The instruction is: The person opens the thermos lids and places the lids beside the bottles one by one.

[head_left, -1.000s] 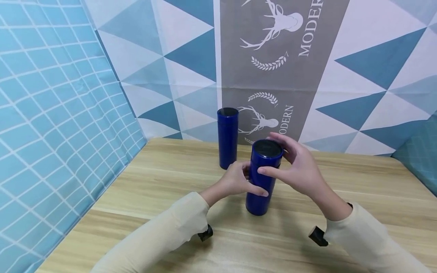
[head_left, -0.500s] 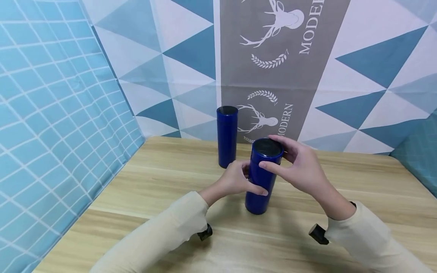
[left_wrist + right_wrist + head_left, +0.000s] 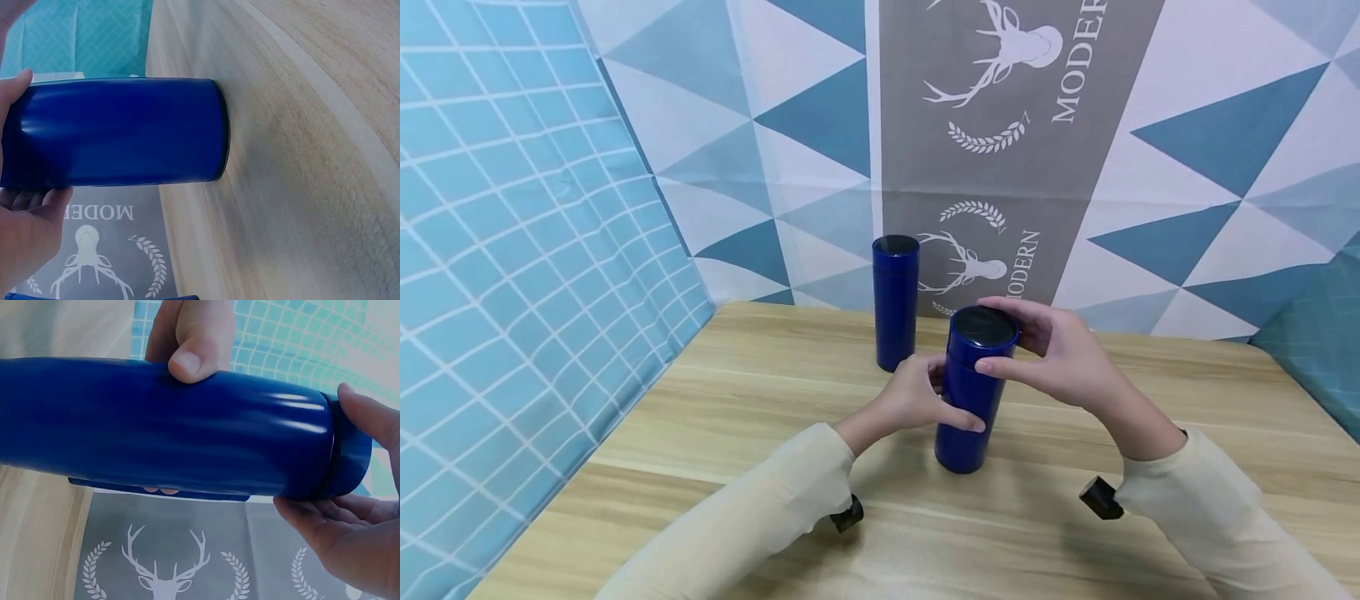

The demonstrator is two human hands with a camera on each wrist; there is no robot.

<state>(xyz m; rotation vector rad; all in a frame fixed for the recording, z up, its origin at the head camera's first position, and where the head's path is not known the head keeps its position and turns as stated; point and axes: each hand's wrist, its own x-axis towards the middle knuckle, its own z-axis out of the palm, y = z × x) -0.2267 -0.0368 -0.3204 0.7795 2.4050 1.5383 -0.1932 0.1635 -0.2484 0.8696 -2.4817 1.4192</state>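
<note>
Both hands are on the one bottle! Left hand (image 3: 913, 396) grips the body partway down, thumb across the near side and fingers around the far side; right hand (image 3: 1063, 354) holds the cap end higher up, thumb in front, fingers curled behind. Between them it's the front blue bottle (image 3: 972, 390), glossy, black on top, with a dark ring showing where cap meets body in the right wrist view. Its base is right down by the wood, near the middle of the table; whether it touches, I can't tell.

And what a surface: a pale wooden tabletop (image 3: 737, 417), streaked with light and darker grain, soft shadows spreading below the arms. Behind and to the left, a second blue bottle (image 3: 895, 317) stands upright on the wood, well back near the far edge.

Look around the room! A patterned backdrop (image 3: 820, 150) rises behind the table, white, grey and blue triangles flanking a grey panel (image 3: 955, 171) with white deer heads, laurel sprigs and the word MODERN. Over on the left hangs a creased light-blue sheet (image 3: 512, 242) ruled in white squares; at the far right, a teal sheet (image 3: 1318, 342). Cream sleeves (image 3: 752, 517) reach in from below.
</note>
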